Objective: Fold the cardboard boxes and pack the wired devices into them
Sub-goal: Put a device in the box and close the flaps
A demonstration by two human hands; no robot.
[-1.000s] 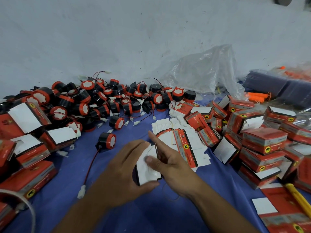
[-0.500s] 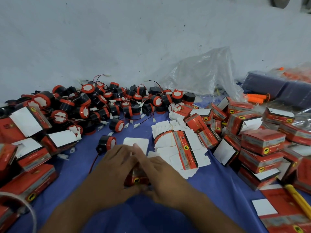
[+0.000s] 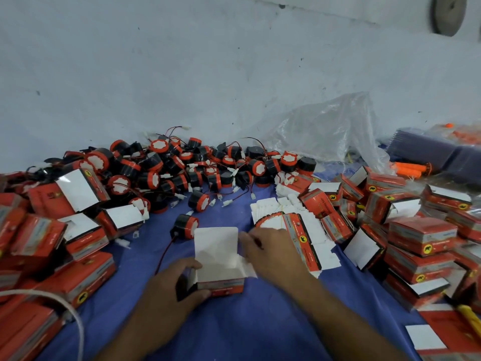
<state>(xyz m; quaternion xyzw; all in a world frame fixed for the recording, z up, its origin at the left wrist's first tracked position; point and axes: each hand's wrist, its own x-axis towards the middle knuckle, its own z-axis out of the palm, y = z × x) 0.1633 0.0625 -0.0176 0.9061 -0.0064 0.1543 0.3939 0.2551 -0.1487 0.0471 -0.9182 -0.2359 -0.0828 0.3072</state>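
A small red cardboard box point(image 3: 221, 285) stands open on the blue cloth point(image 3: 247, 327), its white lid flap point(image 3: 216, 243) raised. My left hand point(image 3: 171, 290) grips the box's left side. My right hand point(image 3: 270, 254) lies over the box's right side, with its fingers near the flap; what they touch is blurred. A black and red wired device point(image 3: 184, 225) lies just behind the box, its red wire trailing toward me. A large pile of such devices point(image 3: 182, 168) lies along the wall. Flat unfolded boxes point(image 3: 299, 230) sit in a stack right of my hand.
Folded red boxes with open lids point(image 3: 78, 194) crowd the left. More folded boxes point(image 3: 421, 235) are stacked on the right. A clear plastic bag point(image 3: 330, 128) and orange items point(image 3: 411, 169) lie at the back right. A white cord point(image 3: 65, 306) curves at the lower left.
A flat white blank between both hands has become an upright open box with its lid flap up. My left hand now holds its side; my right hand moved to the right.
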